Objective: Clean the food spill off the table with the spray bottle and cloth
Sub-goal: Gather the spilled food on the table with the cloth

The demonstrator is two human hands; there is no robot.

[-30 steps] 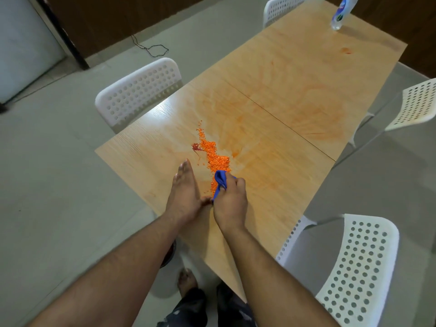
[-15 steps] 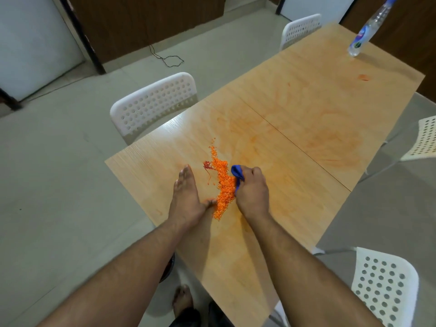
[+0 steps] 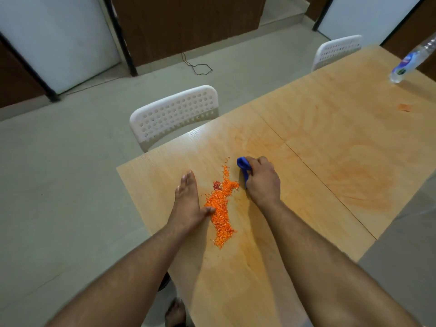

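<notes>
Spill (image 3: 220, 210) lengthwise between both hands

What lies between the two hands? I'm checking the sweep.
Head view: the orange food spill lies between the flat left hand and the right hand gripping the blue cloth.

Plain meeting or dining room: long wooden table (image 3: 330, 142), white perforated chairs (image 3: 174, 114).
</notes>
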